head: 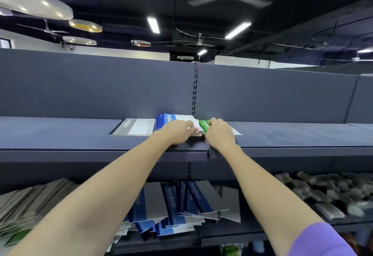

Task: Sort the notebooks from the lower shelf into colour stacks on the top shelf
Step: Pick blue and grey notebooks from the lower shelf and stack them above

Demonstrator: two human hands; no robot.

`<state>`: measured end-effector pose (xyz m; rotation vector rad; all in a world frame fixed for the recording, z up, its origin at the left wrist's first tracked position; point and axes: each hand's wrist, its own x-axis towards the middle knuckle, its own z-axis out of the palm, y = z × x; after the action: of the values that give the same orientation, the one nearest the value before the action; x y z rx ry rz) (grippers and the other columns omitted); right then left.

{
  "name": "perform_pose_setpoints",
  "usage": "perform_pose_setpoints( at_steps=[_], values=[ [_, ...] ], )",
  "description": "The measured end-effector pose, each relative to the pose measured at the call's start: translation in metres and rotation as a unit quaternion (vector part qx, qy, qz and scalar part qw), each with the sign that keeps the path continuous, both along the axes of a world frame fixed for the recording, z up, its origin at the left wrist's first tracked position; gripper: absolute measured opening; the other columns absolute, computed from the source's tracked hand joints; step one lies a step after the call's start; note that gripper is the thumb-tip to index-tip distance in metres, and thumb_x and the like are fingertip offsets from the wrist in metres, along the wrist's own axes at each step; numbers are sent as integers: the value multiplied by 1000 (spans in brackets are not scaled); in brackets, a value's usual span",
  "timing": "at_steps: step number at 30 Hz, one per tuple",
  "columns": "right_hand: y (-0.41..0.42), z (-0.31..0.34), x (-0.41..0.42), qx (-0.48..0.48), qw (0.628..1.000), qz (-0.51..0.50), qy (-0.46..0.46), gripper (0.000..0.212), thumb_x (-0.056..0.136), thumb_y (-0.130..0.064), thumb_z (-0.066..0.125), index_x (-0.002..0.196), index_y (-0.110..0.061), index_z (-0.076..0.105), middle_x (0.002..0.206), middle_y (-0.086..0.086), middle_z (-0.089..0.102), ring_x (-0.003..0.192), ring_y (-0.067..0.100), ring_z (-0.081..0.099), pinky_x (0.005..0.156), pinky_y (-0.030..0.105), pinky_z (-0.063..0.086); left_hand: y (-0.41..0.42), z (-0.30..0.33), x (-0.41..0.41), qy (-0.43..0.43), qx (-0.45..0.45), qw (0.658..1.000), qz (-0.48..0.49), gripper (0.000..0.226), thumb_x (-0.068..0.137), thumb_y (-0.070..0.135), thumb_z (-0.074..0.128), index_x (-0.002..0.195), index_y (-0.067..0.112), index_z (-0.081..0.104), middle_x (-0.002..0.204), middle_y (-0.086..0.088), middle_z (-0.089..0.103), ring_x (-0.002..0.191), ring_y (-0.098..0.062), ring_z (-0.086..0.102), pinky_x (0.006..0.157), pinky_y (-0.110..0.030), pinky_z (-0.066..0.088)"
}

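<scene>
Grey notebook (135,126) lay flat at the left of the top shelf (60,132), blue stack (171,119) just right of it, green notebook (204,124) next. Left hand (177,132) rested on the blue stack, fingers curled at its right edge, seemingly pinching it. Right hand (220,134) lay on the green notebook, fingers curled round its near-left edge. Both arms reached forward and up, nearly straight. Lower shelf notebooks (181,209), mostly blue, leaned in a loose jumble. Likely thin, light, bendy, with slick covers; best taken by the spine edge.
</scene>
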<state>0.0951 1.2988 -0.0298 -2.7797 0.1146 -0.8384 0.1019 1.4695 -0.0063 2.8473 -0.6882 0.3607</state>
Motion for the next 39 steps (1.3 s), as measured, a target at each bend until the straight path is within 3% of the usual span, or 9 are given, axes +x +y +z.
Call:
perform_pose_setpoints(
  at_steps=[3,9,13,17,25,29,33,36,39],
  values=[
    [0,-7,2,-8,1000,26,-13,27,96,-14,40,116,-11,58,119,10,61,113,30,52,95,39,40,0,-1,1,-11,1,1000,1,35,107,37,30,128,22,54,125,-5,63,109,-27,54,83,-38,44],
    [0,-9,1,-31,999,33,-26,26,100,-20,38,112,-12,60,115,8,62,109,29,54,93,40,40,0,-6,-3,-44,14,999,3,30,108,34,31,120,24,56,118,-2,63,98,-24,52,76,-37,43],
    [1,-9,0,-34,999,31,-23,28,102,-23,36,114,-13,60,117,7,62,111,28,53,95,39,41,-2,-13,-5,-106,32,993,47,28,106,24,34,122,31,56,117,-4,57,106,-26,50,89,-40,40],
    [-1,-8,-10,-36,999,36,-17,31,103,-24,36,121,-13,59,126,6,61,120,28,51,101,42,40,0,-14,-11,-166,45,984,45,35,106,36,34,125,23,61,123,-6,55,117,-27,47,100,-43,35],
    [1,-8,-50,-25,999,24,-20,32,101,-22,40,123,-9,57,126,11,59,115,31,54,100,43,42,2,-5,-46,-185,7,983,-13,30,104,33,41,114,15,62,117,-7,59,111,-29,51,90,-41,41],
    [2,-17,-78,-34,998,-16,-49,28,97,-17,43,120,-7,57,121,12,57,114,32,50,95,40,39,-5,-6,-73,-154,-38,985,-64,25,101,26,42,96,11,61,98,-5,63,89,-28,58,64,-34,39],
    [8,-38,-109,0,995,-60,-79,20,93,-13,49,111,-5,53,117,16,53,108,34,47,89,41,39,-11,-22,-111,-85,-21,989,-117,26,101,31,40,102,16,61,99,-2,64,89,-26,59,69,-34,42],
    [16,-66,-131,28,997,-57,-42,19,94,-14,50,112,-7,51,117,14,51,107,33,47,88,41,40,-7,-52,-130,-45,-6,991,-129,27,101,31,39,109,19,61,110,-5,65,97,-30,60,76,-37,45],
    [28,-102,-147,58,997,-40,18,21,97,-14,47,116,-8,52,117,14,50,107,32,47,88,42,42,13,-94,-133,13,20,992,-120,23,99,27,40,112,22,58,111,-5,64,91,-28,59,70,-36,45]
  ],
)
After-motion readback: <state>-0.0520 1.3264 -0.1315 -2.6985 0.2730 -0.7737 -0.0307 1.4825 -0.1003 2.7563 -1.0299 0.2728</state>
